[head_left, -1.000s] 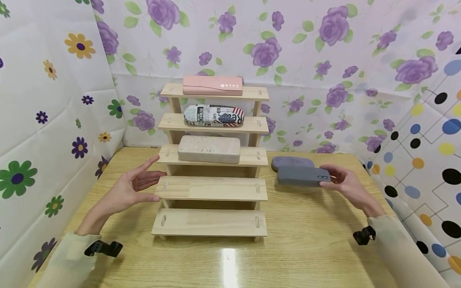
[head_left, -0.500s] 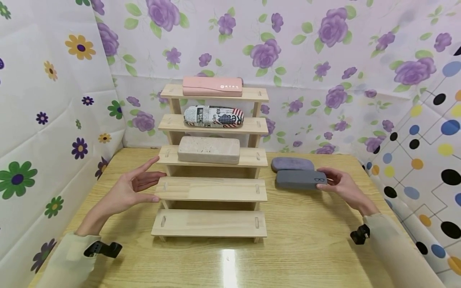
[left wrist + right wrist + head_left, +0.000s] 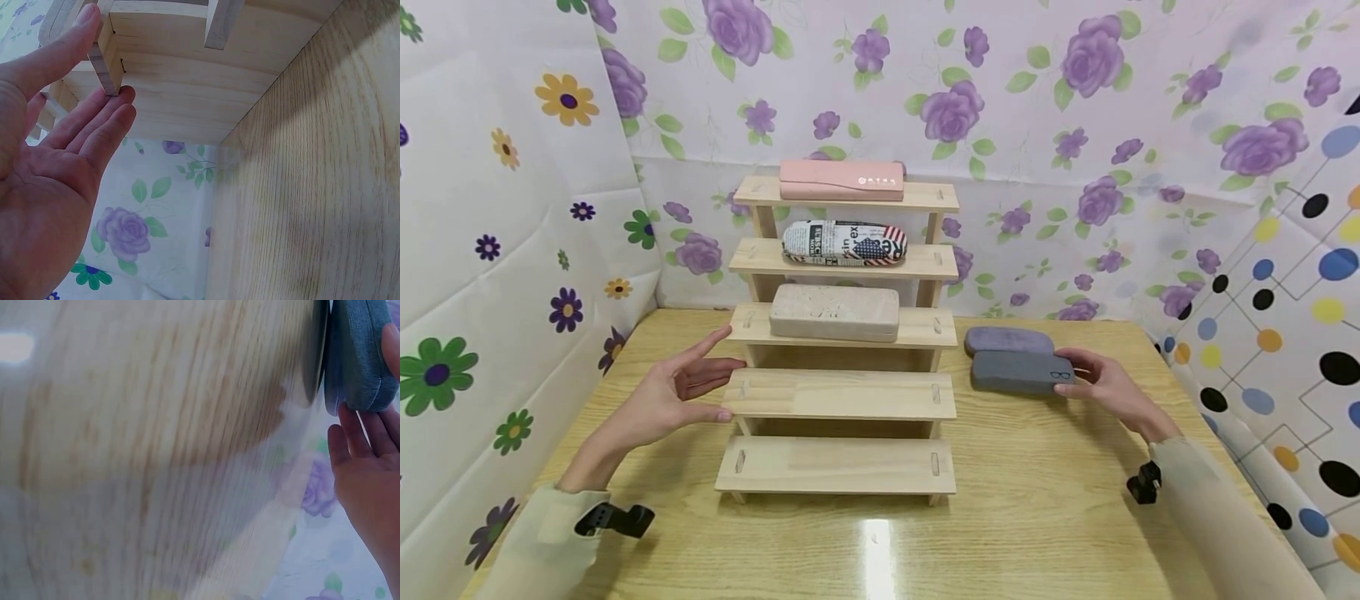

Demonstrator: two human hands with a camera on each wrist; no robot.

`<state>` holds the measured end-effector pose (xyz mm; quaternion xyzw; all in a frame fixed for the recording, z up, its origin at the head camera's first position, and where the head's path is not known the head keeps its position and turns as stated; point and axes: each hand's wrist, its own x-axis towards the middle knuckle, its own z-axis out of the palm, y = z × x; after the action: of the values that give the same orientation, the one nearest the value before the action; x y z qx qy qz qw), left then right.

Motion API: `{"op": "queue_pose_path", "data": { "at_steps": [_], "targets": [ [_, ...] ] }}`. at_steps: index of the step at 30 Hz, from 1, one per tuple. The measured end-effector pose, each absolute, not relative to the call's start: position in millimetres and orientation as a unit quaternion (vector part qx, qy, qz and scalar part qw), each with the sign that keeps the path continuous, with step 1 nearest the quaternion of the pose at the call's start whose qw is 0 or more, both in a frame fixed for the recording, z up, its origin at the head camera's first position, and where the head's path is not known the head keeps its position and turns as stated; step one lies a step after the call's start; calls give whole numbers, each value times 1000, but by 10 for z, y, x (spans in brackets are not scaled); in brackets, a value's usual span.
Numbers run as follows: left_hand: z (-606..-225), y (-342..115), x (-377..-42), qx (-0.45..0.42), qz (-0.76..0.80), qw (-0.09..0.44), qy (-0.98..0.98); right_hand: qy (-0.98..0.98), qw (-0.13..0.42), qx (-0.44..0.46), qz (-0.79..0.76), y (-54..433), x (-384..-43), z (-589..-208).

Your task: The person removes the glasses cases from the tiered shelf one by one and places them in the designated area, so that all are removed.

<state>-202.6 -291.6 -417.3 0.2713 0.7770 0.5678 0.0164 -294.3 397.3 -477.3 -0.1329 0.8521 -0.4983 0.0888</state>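
My right hand [image 3: 1105, 385] pinches the right end of a dark grey-blue glasses case [image 3: 1018, 372], which has a small glasses mark on its lid. In the right wrist view, the thumb lies along one side of this case [image 3: 369, 356] and the fingertips reach its end. Right behind it lies a purple-grey glasses case [image 3: 1009, 339]. At the left side of a five-step wooden display rack [image 3: 850, 392], my left hand [image 3: 673, 387] is spread, its thumb and fingertips at the step ends. The left wrist view shows thumb and fingers on either side of a board end [image 3: 106, 65].
On the rack's upper three steps stand a pink glasses case [image 3: 842, 181], a newspaper-print case [image 3: 845, 243] and a beige case [image 3: 835, 312]. The two lower steps are bare wood. Patterned sheets [image 3: 1037, 100] border the wooden table [image 3: 1037, 500] at the back and sides.
My right hand has carried the dark grey-blue glasses case slightly left and lowered it in front of the purple-grey one. My left hand has stayed at the rack.
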Motion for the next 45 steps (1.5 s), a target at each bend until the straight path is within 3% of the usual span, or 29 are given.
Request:
{"op": "queue_pose_path", "data": {
  "at_steps": [45],
  "targets": [
    [-4179,-2923,-2033,283,562,15,777,877,90,-129,-454,3999,-3149,-4815]
  ]
}}
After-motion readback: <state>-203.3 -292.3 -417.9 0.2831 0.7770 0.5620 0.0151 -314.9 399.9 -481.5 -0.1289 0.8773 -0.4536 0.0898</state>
